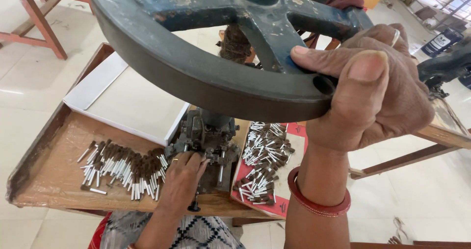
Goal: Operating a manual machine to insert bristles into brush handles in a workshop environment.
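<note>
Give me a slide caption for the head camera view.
Right hand grips a press handwheel while left hand works at the die.

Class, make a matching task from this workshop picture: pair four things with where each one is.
1 right hand
2 left hand
3 white box
4 red bangle

a at the small press
b on the right wrist
c on the wheel rim
d on the wooden tray, top left

Pairs: 1c, 2a, 3d, 4b

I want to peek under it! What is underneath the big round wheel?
Under the wheel sit a small metal press, a white box and piles of little brown-and-white sticks. The left hand covers the spot it works at.
</note>
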